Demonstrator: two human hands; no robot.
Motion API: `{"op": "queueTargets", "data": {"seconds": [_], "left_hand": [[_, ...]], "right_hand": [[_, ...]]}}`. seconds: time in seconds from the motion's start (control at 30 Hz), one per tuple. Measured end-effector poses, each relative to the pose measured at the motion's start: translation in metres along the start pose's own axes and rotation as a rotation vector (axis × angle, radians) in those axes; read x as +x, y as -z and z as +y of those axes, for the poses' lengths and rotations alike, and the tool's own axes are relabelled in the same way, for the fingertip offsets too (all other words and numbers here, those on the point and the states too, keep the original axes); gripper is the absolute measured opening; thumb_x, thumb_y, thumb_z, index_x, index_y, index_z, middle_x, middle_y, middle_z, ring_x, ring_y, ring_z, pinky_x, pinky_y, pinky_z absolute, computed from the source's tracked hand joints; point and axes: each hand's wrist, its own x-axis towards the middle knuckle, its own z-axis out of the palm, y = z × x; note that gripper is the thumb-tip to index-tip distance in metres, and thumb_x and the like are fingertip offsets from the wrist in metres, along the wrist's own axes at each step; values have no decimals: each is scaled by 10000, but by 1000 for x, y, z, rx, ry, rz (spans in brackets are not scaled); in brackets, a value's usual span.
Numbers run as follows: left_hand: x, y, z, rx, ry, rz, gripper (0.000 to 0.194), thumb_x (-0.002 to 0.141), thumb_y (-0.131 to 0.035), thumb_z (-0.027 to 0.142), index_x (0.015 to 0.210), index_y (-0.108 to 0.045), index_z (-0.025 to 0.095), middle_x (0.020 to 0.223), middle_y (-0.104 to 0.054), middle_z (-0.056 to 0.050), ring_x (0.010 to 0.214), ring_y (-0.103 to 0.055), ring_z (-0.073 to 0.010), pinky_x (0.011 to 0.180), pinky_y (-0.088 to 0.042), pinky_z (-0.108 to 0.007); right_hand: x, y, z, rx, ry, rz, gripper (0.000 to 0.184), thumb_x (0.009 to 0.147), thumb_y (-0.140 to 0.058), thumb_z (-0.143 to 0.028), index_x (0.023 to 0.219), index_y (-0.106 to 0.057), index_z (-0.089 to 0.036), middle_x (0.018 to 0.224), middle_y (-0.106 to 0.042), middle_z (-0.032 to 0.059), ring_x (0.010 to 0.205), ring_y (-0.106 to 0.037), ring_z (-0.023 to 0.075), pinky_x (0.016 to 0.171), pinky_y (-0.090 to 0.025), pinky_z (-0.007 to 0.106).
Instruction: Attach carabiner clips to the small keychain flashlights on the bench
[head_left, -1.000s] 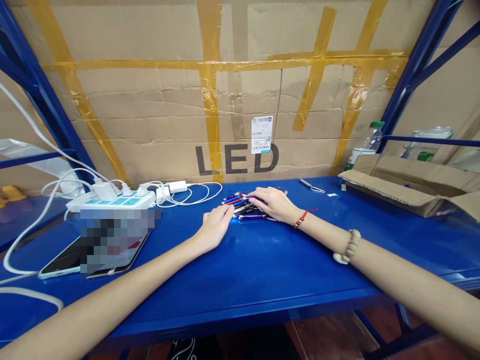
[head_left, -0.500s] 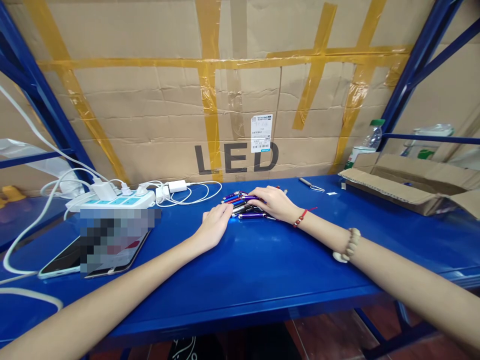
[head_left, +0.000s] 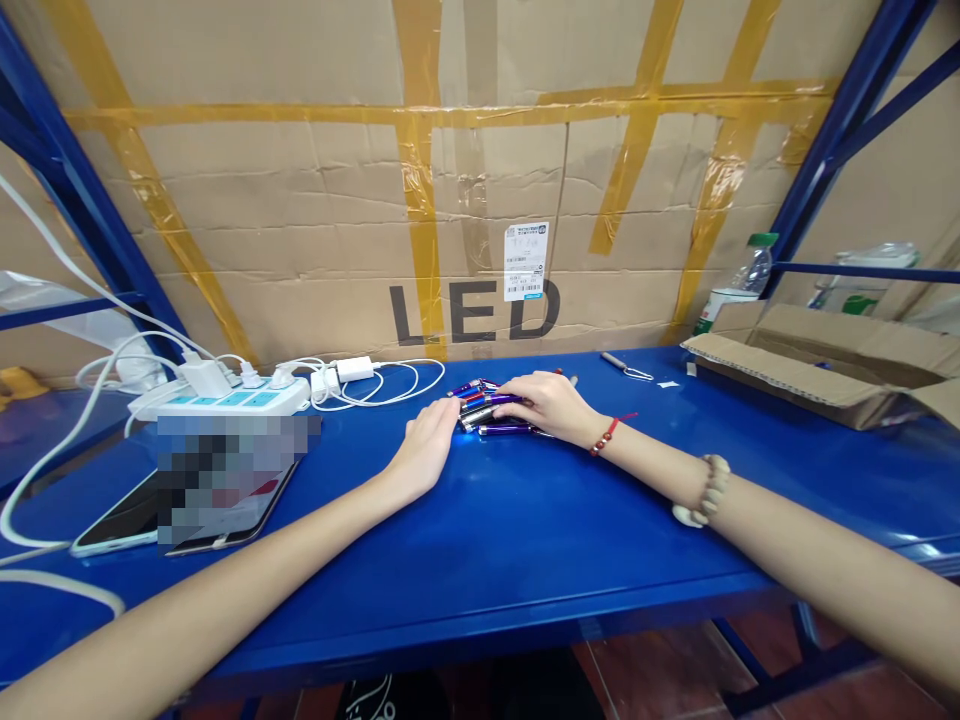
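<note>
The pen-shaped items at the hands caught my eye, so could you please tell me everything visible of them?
The slim pen-shaped items lie roughly crosswise in a loose heap on the blue shelf. Their barrels look glossy, mostly blue-purple, with some red and a darker one, and silvery parts; a blue glow shows near the left ends. The right hand covers their right part; the left hand is at their left ends, contact unclear. Their number is hidden.
</note>
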Motion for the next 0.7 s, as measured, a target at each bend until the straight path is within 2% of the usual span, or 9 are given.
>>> {"op": "queueTargets", "data": {"seconds": [0.33, 0.7], "left_hand": [[0, 0, -6, -145, -72, 81, 470, 941, -172, 408, 1208, -507, 216, 1341, -511, -38, 1295, -389, -171, 1105, -257, -354], [-1, 2, -4, -141, -81, 68, 483, 948, -145, 381, 1224, -509, 222, 1357, -503, -32, 1298, -389, -168, 1106, -256, -350]], "right_hand": [[1, -1, -3, -1, 51, 40, 495, 881, -377, -565, 995, -680, -192, 752, -691, 54, 699, -631, 160, 653, -420, 264], [2, 2, -9, -1, 83, 44, 525, 872, -358, -587, 998, -682, -193, 777, -709, 62, 712, -655, 165, 667, -450, 263]]}}
